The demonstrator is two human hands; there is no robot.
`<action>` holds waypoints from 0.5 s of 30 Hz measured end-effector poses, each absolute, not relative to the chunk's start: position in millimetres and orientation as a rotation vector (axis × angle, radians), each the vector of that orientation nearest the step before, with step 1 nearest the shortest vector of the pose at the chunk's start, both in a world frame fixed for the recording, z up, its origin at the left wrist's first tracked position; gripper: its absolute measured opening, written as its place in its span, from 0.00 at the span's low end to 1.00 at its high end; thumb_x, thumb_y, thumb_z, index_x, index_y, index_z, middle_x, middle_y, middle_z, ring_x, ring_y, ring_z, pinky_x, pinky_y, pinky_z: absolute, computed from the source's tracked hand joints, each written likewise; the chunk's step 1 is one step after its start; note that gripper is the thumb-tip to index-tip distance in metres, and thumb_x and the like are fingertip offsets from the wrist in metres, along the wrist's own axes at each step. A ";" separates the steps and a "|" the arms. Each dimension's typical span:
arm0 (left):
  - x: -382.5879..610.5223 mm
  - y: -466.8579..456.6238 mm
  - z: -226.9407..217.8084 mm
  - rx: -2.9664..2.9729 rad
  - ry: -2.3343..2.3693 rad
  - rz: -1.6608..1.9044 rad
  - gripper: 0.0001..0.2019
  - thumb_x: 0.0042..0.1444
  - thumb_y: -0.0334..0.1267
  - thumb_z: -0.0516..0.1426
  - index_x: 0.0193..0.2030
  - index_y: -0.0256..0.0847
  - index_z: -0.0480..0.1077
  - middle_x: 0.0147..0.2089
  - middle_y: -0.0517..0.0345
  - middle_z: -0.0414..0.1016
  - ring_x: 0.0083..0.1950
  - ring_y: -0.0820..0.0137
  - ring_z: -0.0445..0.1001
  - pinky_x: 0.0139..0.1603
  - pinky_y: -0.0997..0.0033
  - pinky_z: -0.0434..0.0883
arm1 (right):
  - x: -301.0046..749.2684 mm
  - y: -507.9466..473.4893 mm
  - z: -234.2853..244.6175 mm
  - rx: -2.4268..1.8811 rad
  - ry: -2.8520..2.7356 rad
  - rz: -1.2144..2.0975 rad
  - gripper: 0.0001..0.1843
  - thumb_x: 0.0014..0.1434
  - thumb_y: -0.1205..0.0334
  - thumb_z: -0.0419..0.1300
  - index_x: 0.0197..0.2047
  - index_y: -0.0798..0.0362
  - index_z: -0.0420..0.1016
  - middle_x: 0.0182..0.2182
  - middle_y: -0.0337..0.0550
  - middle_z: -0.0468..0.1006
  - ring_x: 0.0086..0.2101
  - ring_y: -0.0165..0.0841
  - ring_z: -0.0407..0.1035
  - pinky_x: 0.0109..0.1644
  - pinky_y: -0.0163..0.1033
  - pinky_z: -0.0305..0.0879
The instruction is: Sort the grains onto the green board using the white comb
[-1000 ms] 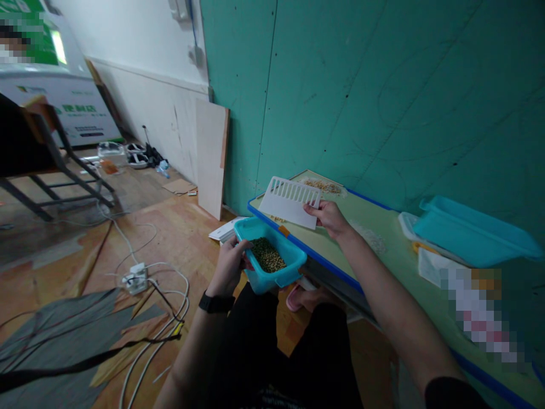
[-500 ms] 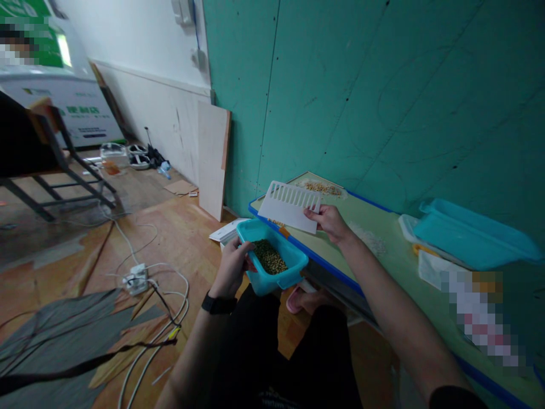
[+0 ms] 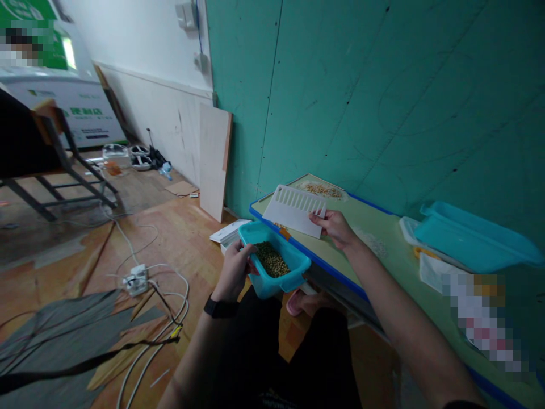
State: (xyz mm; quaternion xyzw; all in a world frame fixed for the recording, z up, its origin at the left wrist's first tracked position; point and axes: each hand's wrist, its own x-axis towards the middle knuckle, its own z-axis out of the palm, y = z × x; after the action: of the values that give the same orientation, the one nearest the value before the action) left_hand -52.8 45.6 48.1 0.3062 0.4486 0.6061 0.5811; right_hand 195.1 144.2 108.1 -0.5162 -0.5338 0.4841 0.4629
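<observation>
My left hand (image 3: 235, 267) is closed on the near left rim of a blue plastic bin (image 3: 293, 279), thumb over the edge. Green and pale dried beans (image 3: 272, 260) lie in it, the green mostly on the left. Pinched by its right end in my right hand (image 3: 334, 227) is a flat white slotted scraper (image 3: 293, 213), held over the corner of the table (image 3: 347, 261). A few yellowish kernels (image 3: 280, 225) show by the scraper's lower edge, near an orange clip (image 3: 284, 233). The bin is beside the table's blue edge, above my lap.
On the table are a pile of yellowish kernels (image 3: 323, 190), scattered white grains (image 3: 371, 243) and another blue bin (image 3: 472, 236) at the right. A green wall (image 3: 366, 102) rises behind. Cables and a white power strip (image 3: 136, 279) lie on the floor at left, near a chair (image 3: 51, 153).
My right hand and the scraper have shifted slightly right and down toward the table. The left hand keeps its hold on the bin. The view has moved a little.
</observation>
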 end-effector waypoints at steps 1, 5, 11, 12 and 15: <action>-51.9 44.4 49.0 0.711 1.044 1.416 0.09 0.41 0.36 0.63 0.29 0.42 0.67 0.16 0.71 0.64 0.12 0.75 0.63 0.13 0.76 0.64 | 197.7 143.0 108.3 -1.281 -1.306 1.187 0.31 0.28 0.41 0.79 0.28 0.56 0.79 0.27 0.43 0.80 0.29 0.35 0.74 0.32 0.39 0.68; -49.2 42.1 50.6 0.722 1.045 1.421 0.10 0.40 0.37 0.63 0.30 0.42 0.67 0.15 0.71 0.64 0.12 0.75 0.62 0.13 0.77 0.64 | 210.8 137.4 107.8 -1.313 -1.273 1.160 0.32 0.26 0.41 0.79 0.28 0.56 0.78 0.26 0.42 0.79 0.27 0.34 0.73 0.31 0.39 0.68; -46.6 42.7 47.0 0.719 1.049 1.427 0.09 0.40 0.37 0.63 0.28 0.42 0.67 0.15 0.70 0.64 0.12 0.75 0.63 0.12 0.77 0.63 | 230.5 122.1 108.8 -1.359 -1.261 1.135 0.31 0.29 0.41 0.79 0.29 0.56 0.80 0.28 0.45 0.81 0.28 0.37 0.74 0.32 0.41 0.70; -46.3 42.6 46.6 0.720 1.050 1.430 0.09 0.40 0.37 0.63 0.28 0.42 0.67 0.15 0.70 0.64 0.12 0.75 0.63 0.12 0.77 0.63 | 232.8 118.8 109.3 -1.361 -1.256 1.131 0.31 0.29 0.41 0.79 0.29 0.56 0.81 0.28 0.46 0.82 0.29 0.38 0.75 0.33 0.42 0.70; -46.2 41.8 46.4 0.731 1.048 1.436 0.09 0.41 0.37 0.63 0.29 0.42 0.67 0.15 0.70 0.64 0.12 0.75 0.63 0.13 0.76 0.63 | 237.9 109.1 110.3 -1.361 -1.256 1.122 0.30 0.31 0.41 0.79 0.30 0.55 0.82 0.30 0.46 0.83 0.30 0.39 0.76 0.34 0.43 0.72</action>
State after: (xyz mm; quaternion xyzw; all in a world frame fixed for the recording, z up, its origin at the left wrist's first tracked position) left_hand -46.2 41.8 46.4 0.3118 0.4470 0.6125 0.5726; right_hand 237.9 109.1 110.3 -0.5551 -0.5124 0.4576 0.4690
